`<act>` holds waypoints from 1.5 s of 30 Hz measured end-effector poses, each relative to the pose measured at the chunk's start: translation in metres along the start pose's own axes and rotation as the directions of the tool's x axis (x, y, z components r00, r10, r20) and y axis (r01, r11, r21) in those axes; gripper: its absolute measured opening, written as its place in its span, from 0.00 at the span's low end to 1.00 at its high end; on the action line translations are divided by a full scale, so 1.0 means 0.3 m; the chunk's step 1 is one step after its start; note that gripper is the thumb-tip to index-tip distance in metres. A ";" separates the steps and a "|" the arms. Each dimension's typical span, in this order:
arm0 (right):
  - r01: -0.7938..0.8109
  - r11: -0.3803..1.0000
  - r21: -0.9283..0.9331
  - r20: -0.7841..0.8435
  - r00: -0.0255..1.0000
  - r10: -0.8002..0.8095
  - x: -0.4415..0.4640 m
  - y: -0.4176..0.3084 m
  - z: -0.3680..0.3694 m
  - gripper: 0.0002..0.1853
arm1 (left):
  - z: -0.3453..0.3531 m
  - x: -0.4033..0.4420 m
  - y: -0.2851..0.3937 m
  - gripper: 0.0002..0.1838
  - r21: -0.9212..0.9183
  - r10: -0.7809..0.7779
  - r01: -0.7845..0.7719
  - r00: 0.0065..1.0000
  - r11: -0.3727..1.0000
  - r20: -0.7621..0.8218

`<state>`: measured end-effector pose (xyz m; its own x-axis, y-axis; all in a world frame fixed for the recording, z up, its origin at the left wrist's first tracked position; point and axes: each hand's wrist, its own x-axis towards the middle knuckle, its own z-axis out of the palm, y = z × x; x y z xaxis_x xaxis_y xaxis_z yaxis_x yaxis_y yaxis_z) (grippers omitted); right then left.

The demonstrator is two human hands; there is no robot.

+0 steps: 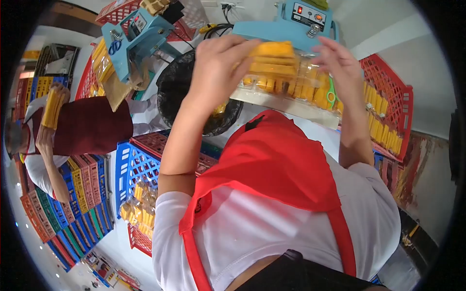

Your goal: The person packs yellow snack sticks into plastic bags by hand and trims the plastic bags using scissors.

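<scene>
My left hand (pixel 221 65) is closed around a clear plastic pack of yellow sticks (pixel 274 60), held up in front of the blue heat sealer (pixel 276 30). To the right, my right hand (pixel 340 63) has its fingers apart near the sealer's right end; they are slightly blurred, and I cannot tell whether a fingertip touches the clear plastic. Below the held pack, more packs of yellow sticks (pixel 306 92) lie on a pale ledge (pixel 286 107). Green-handled scissors (pixel 332 93) rest among them, close to my right wrist.
A black-lined bin (pixel 174 80) stands left of the ledge. Red (pixel 388 72) and blue crates (pixel 127 162) hold more packs. At left, a co-worker in a dark red apron (pixel 92 125) holds yellow sticks beside another sealer (pixel 141 41) with blue scissors (pixel 114 47). Stacked crates (pixel 73 213) stand behind.
</scene>
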<state>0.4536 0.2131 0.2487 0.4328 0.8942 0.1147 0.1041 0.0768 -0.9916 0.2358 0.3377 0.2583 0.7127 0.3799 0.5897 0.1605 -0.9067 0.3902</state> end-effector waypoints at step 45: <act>-0.643 0.492 0.586 0.539 0.763 0.356 0.046 0.452 -0.231 0.19 | 0.378 -0.199 -0.202 0.29 -0.840 -0.663 0.508 0.699 0.193 0.270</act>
<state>0.5357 0.2053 0.1199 -0.1149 0.9476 -0.2980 -0.7524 -0.2789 -0.5967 0.2610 0.3492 0.1193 0.5759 0.8167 -0.0375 -0.1807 0.1719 0.9684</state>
